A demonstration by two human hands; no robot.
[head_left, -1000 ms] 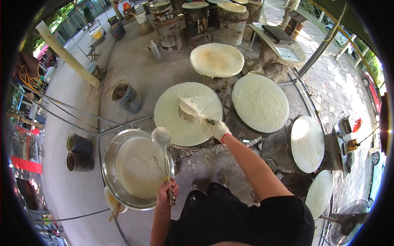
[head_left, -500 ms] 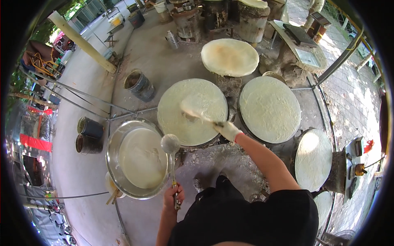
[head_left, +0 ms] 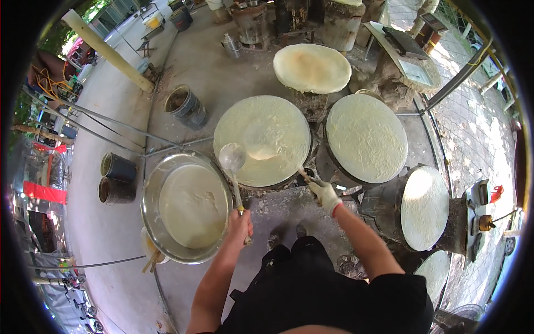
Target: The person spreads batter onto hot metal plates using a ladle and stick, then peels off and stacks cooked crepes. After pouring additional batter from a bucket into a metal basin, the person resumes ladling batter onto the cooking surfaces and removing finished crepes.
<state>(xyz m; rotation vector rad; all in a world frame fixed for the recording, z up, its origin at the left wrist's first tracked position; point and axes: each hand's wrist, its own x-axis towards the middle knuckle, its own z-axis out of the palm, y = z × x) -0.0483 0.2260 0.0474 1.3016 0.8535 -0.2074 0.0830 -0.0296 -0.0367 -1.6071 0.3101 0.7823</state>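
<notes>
My left hand (head_left: 240,227) is closed round the handle of a long metal ladle (head_left: 232,158). The ladle's batter-coated bowl is over the left edge of a large round griddle (head_left: 239,119) coated in pale batter. A lighter patch of batter (head_left: 261,151) shows near its middle. My right hand (head_left: 324,195), in a whitish work glove, grips a spreader (head_left: 303,173) at the griddle's near right rim. The spreader's blade is hard to make out against the batter. Left of the ladle stands a wide steel basin (head_left: 146,209) holding pale batter.
A second batter-coated griddle (head_left: 367,139) stands to the right, another (head_left: 312,68) behind, browned in its middle. More round griddles (head_left: 425,209) stand at far right. Dark buckets (head_left: 118,167) sit left; another bucket (head_left: 187,107) stands behind the basin. Metal rails (head_left: 114,127) cross the left side.
My left hand has raised the ladle forward, from beside the basin to over the griddle's left edge. My right hand has drawn back toward me and slightly right with the spreader.
</notes>
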